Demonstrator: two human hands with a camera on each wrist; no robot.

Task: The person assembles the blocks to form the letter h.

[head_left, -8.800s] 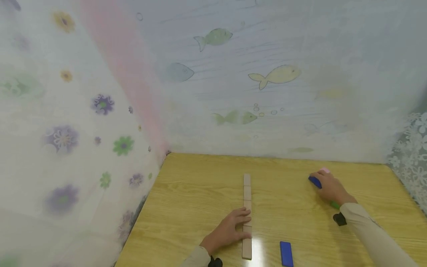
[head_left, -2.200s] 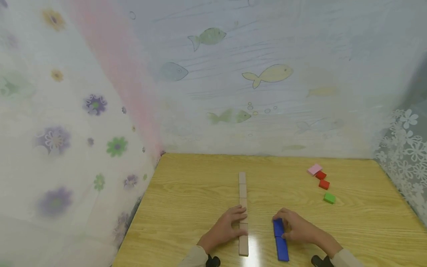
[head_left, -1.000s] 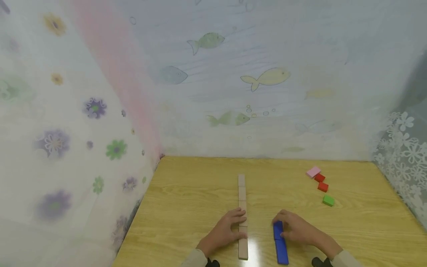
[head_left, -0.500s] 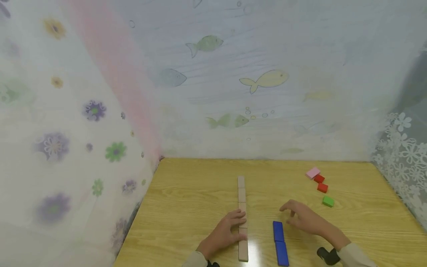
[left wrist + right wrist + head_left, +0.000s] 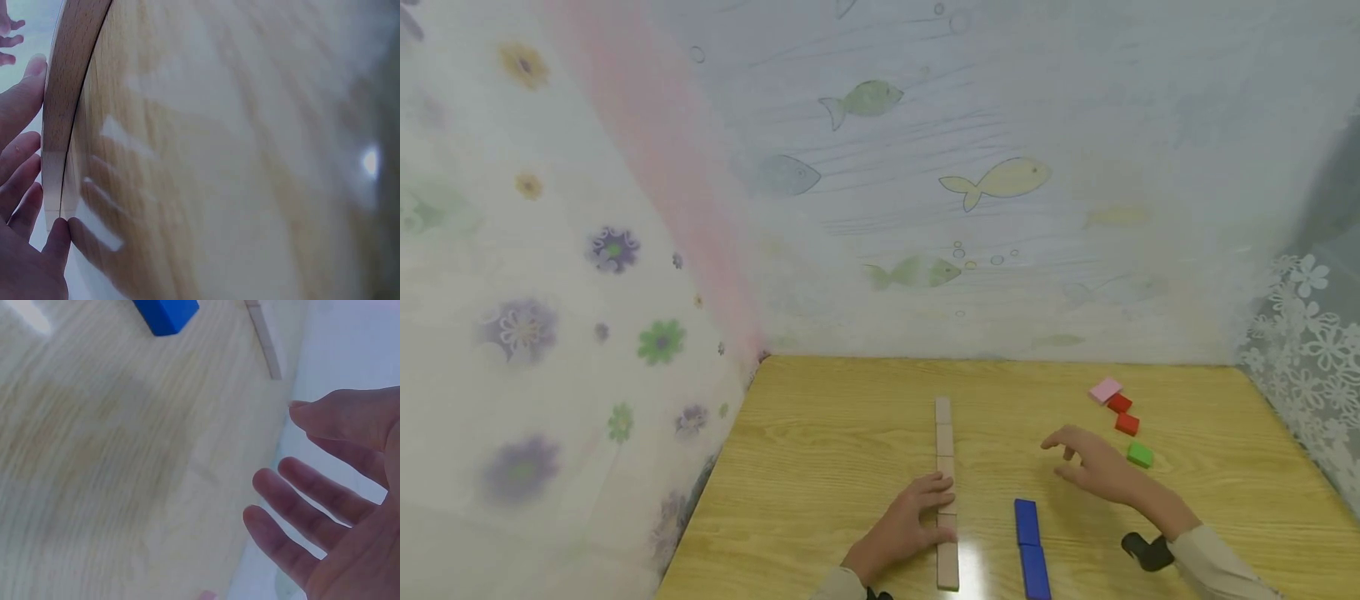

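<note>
Plain wooden blocks (image 5: 943, 440) lie end to end in a straight row running away from the person. My left hand (image 5: 904, 521) rests against the left side of this row near its front, fingers spread along it; the left wrist view has the fingertips against the wood (image 5: 72, 69). To the right, two blue blocks (image 5: 1027, 523) form a shorter line, end to end and slightly offset. My right hand (image 5: 1097, 467) hovers behind and to the right of them, its fingers loosely bent and nothing between them. A blue block's end (image 5: 165, 317) shows in the right wrist view.
At the back right of the wood-grain table (image 5: 842, 400) lie a pink block (image 5: 1106, 390), two small red blocks (image 5: 1127, 424) and a green block (image 5: 1140, 455), the green one just beyond the right hand. Printed fabric walls (image 5: 880, 325) border the table.
The right hand brought a blue block from the back right to the far end of the other blue one, released it and moved back and right. The left hand stays at the wooden row.
</note>
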